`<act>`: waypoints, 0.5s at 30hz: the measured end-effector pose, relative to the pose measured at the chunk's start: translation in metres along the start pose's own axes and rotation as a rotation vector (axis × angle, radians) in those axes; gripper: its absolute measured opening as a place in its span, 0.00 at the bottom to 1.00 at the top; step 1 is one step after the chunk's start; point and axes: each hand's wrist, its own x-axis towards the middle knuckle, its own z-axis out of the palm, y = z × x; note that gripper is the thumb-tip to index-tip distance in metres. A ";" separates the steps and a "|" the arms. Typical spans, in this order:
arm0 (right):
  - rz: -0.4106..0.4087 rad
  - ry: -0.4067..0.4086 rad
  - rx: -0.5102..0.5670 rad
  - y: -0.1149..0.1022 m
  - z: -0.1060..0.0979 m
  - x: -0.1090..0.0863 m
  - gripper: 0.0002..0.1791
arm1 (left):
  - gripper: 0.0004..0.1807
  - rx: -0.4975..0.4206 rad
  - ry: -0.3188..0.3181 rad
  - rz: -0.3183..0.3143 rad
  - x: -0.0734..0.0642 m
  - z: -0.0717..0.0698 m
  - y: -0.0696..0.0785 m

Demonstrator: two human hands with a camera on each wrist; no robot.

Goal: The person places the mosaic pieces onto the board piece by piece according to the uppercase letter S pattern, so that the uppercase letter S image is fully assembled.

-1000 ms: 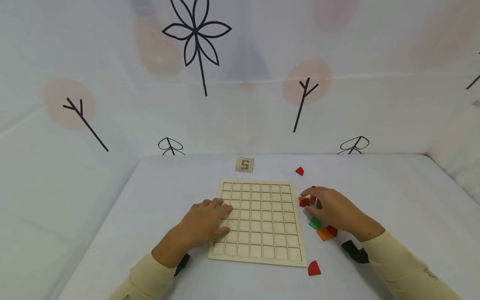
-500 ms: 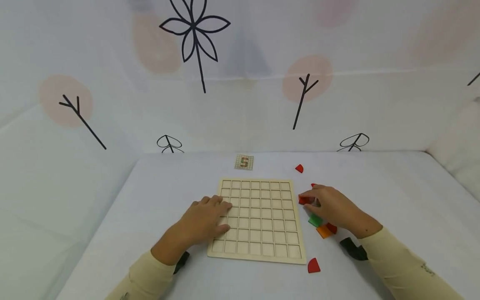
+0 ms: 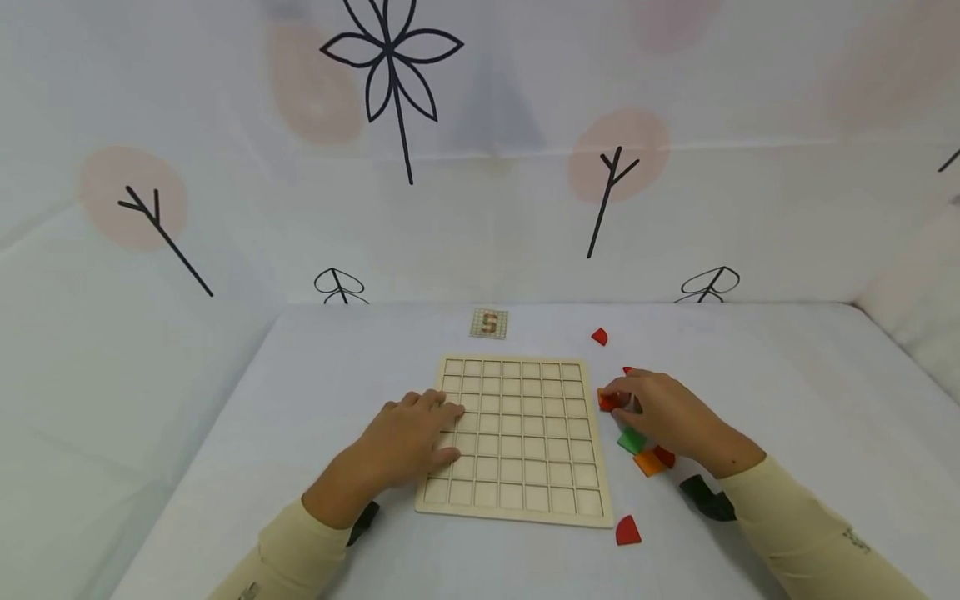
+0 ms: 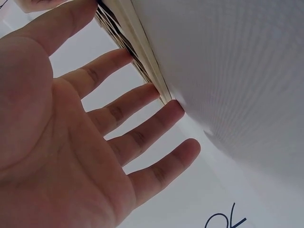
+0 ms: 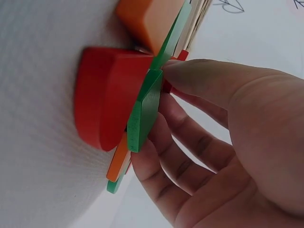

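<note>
In the head view my left hand (image 3: pixel 408 437) rests over the left edge of a pale wooden grid board (image 3: pixel 525 442), fingers spread. The left wrist view shows the same hand (image 4: pixel 80 142) with fingertips along the board's edge (image 4: pixel 149 61). Right of the board, my right hand (image 3: pixel 663 412) pinches a red flat piece (image 3: pixel 609 402) between thumb and fingers; an orange piece lies partly behind it. Its full shape is hidden. In the right wrist view, green pieces (image 5: pixel 145 111), a red rounded piece (image 5: pixel 107 97) and an orange piece (image 5: pixel 137 21) lie close to the fingers.
A small card with an S pattern (image 3: pixel 489 323) lies beyond the board. Red quarter-round pieces lie at the back (image 3: pixel 600 337) and near front (image 3: pixel 628 531). A green piece (image 3: pixel 632 441) and an orange piece (image 3: pixel 649 463) sit below my right hand.
My right thumb and fingers have come together on the red piece, which has shifted slightly. My left hand stays on the board's edge.
</note>
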 end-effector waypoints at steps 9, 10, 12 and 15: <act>-0.084 0.068 -0.043 -0.005 -0.002 -0.001 0.15 | 0.28 -0.024 -0.007 0.015 -0.002 -0.003 0.002; -0.107 0.086 -0.047 -0.005 -0.002 -0.001 0.14 | 0.28 -0.020 -0.006 0.021 -0.003 -0.003 0.002; -0.149 0.119 -0.061 -0.008 -0.001 -0.002 0.14 | 0.27 -0.012 -0.004 0.031 -0.003 -0.004 0.003; -0.183 0.140 -0.085 -0.015 -0.002 -0.001 0.14 | 0.27 -0.016 -0.002 0.032 -0.005 -0.006 0.003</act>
